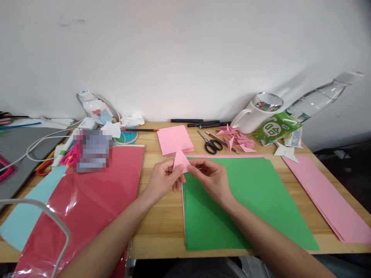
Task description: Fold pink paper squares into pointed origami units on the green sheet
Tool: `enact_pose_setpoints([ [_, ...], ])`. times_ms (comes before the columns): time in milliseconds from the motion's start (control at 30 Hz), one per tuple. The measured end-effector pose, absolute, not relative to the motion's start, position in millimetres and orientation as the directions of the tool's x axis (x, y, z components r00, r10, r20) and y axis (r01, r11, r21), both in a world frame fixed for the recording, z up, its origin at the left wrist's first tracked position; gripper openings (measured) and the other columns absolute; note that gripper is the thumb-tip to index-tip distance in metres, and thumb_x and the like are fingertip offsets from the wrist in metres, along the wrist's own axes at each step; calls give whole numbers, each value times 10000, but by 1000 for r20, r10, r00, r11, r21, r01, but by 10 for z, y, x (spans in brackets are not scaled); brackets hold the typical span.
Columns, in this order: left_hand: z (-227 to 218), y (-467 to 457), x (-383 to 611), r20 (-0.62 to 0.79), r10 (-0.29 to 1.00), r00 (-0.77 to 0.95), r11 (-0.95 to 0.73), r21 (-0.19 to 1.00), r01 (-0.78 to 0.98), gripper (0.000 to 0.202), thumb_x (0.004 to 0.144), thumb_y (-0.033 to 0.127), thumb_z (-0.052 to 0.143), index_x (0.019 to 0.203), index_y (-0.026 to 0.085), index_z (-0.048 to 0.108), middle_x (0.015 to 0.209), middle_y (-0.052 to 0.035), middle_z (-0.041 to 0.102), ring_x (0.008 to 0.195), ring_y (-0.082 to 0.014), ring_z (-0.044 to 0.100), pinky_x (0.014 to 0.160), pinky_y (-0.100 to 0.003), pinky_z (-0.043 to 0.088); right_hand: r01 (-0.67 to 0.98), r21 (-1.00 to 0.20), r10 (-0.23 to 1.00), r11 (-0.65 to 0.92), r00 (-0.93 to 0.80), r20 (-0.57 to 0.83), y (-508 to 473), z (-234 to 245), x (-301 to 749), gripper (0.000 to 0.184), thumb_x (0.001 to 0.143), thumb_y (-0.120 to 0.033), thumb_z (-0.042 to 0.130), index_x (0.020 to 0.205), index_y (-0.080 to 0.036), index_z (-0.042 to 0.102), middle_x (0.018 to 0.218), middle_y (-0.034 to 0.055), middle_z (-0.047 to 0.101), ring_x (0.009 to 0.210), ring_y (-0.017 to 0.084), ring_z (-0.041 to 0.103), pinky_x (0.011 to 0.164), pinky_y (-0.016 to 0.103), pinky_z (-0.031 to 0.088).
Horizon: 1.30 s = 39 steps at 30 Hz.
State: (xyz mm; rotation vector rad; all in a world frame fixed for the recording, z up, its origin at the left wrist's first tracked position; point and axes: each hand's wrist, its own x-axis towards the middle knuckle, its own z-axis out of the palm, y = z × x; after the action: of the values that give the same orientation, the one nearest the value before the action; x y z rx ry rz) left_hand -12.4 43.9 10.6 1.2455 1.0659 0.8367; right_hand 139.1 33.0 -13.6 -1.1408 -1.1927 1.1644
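Note:
Between my two hands is a small pink paper triangle [181,159], its point up, held over the left edge of the green paper. My left hand [164,174] pinches its left side, thumb on the front face. At the triangle's right corner, the thumb and fingers of my right hand [211,177] are closed on the paper. Just behind lies a stack of pink square paper [174,138]. Several folded pink paper pieces [236,138] are heaped at the back right, beside black-handled scissors [213,146].
Green sheets [243,204] cover the front middle. Pink strips [327,197] lie at right, near a white paper star [285,151]. A white mug [257,114], a tilted plastic bottle [319,96] and markers [203,123] stand or lie by the wall. Red paper in plastic [101,200] and a cable [60,224] are at left.

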Motion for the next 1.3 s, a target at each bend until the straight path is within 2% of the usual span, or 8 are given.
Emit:
enact_pose_setpoints([
  [100, 96, 441, -122, -180, 931, 316, 171, 984, 54, 269, 798, 380, 556, 674, 146, 507, 525, 14, 592, 349, -80, 527, 316, -162, 364, 24, -993, 992, 115, 49, 116, 317, -145, 1393, 127, 739, -291, 697, 795, -177, 695, 773, 25, 702, 684, 146, 631, 611, 254, 518],
  [300, 72, 438, -131, -183, 932, 314, 177, 983, 47, 237, 796, 350, 561, 686, 144, 520, 495, 25, 583, 332, -83, 518, 312, -169, 377, 153, -943, 952, 297, 35, 305, 291, -139, 1396, 31, 774, -208, 667, 789, -200, 692, 737, 4, 665, 659, 119, 602, 566, 219, 501],
  [467, 91, 435, -132, -200, 931, 305, 213, 977, -11, 243, 777, 337, 571, 636, 145, 520, 471, 22, 579, 316, -93, 516, 300, -176, 381, 213, -883, 906, 417, -27, 422, 287, -143, 1402, 82, 814, -187, 628, 865, -208, 688, 777, 17, 648, 695, 123, 600, 585, 234, 512],
  [633, 142, 445, -140, -289, 908, 304, 338, 933, -122, 204, 733, 315, 582, 640, 136, 546, 441, 29, 570, 251, -72, 448, 235, -145, 263, 252, -833, 870, 492, -97, 484, 276, -142, 1404, 173, 808, -195, 647, 975, -215, 682, 858, 35, 637, 689, 124, 600, 583, 242, 525],
  [833, 173, 450, -140, -329, 895, 302, 388, 908, -160, 204, 698, 301, 597, 597, 136, 533, 424, 21, 571, 245, -72, 444, 225, -138, 249, 328, -715, 776, 618, -106, 622, 270, -133, 1395, 273, 816, -124, 643, 1057, -249, 672, 729, 8, 598, 630, 119, 558, 554, 236, 476],
  [1067, 179, 449, -139, -359, 871, 337, 441, 873, -209, 210, 684, 301, 619, 586, 143, 522, 428, 22, 576, 250, -72, 445, 228, -139, 272, 422, -626, 728, 655, -131, 673, 267, -142, 1401, 257, 834, -123, 617, 1066, -219, 672, 759, 39, 631, 664, 140, 597, 559, 239, 483],
  [1167, 178, 441, -147, -346, 871, 350, 436, 872, -222, 200, 692, 312, 621, 627, 144, 533, 427, 27, 579, 244, -75, 441, 227, -142, 272, 436, -625, 730, 647, -117, 674, 258, -120, 1394, 267, 834, -130, 620, 1086, -215, 648, 777, 36, 649, 655, 133, 601, 583, 237, 506],
  [1300, 167, 438, -160, -344, 853, 391, 450, 866, -219, 219, 709, 324, 607, 619, 141, 528, 418, 15, 583, 245, -83, 449, 228, -145, 279, 440, -619, 721, 650, -101, 686, 254, -95, 1390, 152, 826, -128, 631, 949, -208, 671, 794, 37, 678, 695, 134, 636, 636, 233, 529],
])
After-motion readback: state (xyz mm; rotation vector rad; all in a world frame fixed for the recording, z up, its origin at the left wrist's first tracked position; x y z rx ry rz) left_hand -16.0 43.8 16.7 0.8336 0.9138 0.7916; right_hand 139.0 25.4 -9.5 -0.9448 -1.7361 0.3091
